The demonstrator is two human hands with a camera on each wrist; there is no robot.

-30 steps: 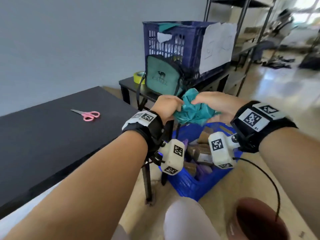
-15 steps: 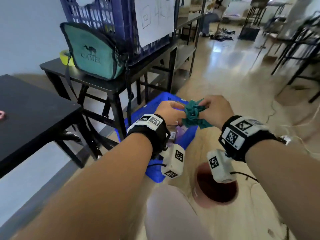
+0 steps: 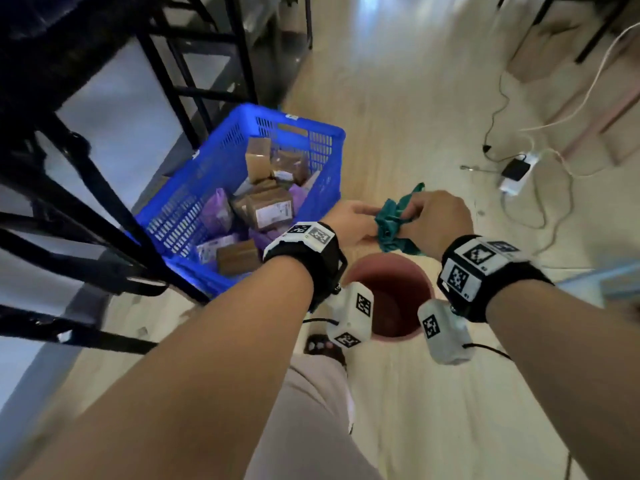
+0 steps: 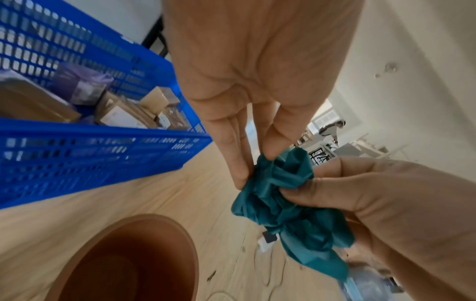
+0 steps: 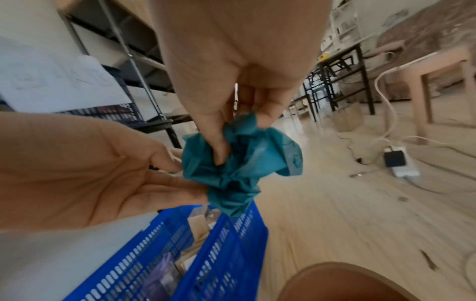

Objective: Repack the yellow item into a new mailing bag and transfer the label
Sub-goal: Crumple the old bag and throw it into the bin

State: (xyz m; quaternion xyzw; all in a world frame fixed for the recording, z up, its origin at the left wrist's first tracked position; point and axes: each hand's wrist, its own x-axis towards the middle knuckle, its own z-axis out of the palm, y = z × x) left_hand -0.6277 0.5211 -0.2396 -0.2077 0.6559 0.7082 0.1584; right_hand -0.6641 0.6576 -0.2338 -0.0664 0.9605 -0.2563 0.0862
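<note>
A crumpled teal mailing bag (image 3: pixel 394 225) hangs between both hands above a round reddish-brown bin (image 3: pixel 393 284) on the floor. My right hand (image 3: pixel 414 211) pinches the wad with curled fingers and thumb, as the right wrist view shows (image 5: pixel 224 148). My left hand (image 3: pixel 363 216) lies beside it with straight fingers (image 4: pixel 240 173) that touch the wad's left side (image 4: pixel 280 195). In the left wrist view the bin (image 4: pixel 128 258) sits below and to the left of the wad. No yellow item or label is in sight.
A blue slatted basket (image 3: pixel 313 128) with several brown and purple parcels stands on the floor left of the bin. Black table legs (image 3: pixel 104 209) rise at the left. A power strip with cables (image 3: pixel 516 176) lies on the floor at the right. My leg (image 3: pixel 311 410) is below.
The head view has swung down from the table to the floor. Both hands have carried the teal wad rightward, from over the blue basket to above the bin, squeezing it smaller.
</note>
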